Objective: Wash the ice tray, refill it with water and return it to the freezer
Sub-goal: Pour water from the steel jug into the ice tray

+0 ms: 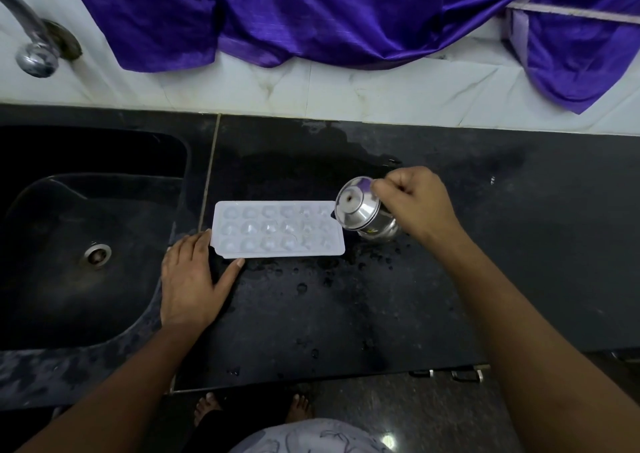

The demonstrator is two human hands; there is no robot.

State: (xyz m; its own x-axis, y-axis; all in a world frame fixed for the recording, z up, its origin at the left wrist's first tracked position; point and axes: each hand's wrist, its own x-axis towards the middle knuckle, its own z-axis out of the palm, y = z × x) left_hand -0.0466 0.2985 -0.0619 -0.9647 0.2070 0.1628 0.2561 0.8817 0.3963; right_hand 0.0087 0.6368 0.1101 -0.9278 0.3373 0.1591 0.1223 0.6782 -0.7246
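While the left hand [188, 279] steadies the ice tray [277, 250] with straight fingers, the right hand [419, 203] curls round a tilted steel pot [377, 227] — refilling, seemingly; next needs a slow, even pour.

White ice tray [278, 229] at centre frame, mirror-bright silver pot [367, 217] to its right, black countertop [346, 314] faintly speckled, black sink [86, 296] at left, deep purple cloth [311, 12] across the top, white grey-veined tiles [346, 88] beneath it, chrome tap [31, 36] upper left
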